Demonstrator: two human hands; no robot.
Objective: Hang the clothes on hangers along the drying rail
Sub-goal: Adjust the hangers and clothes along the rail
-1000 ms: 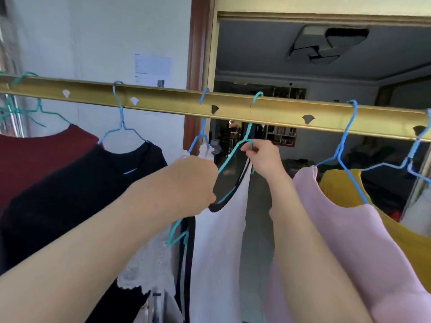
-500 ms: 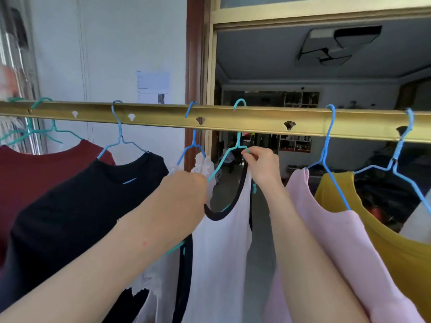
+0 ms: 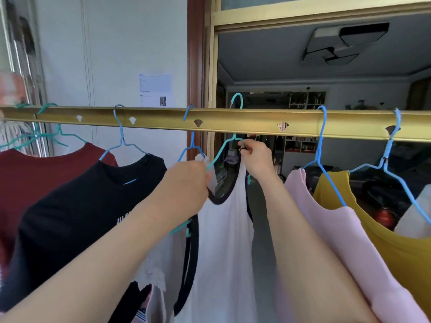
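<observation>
mid-rail on the gold drying rail, the teal wire hanger carries a white vest, hook over the top edge. right hand pinches the wire by its neck; left hand grips its left arm. light, springy wire, limp slippery cloth: the neck looks the surest hold.

The left hand hides its own fingertips and part of the teal hanger; the wall notice's print is unreadably small.
</observation>
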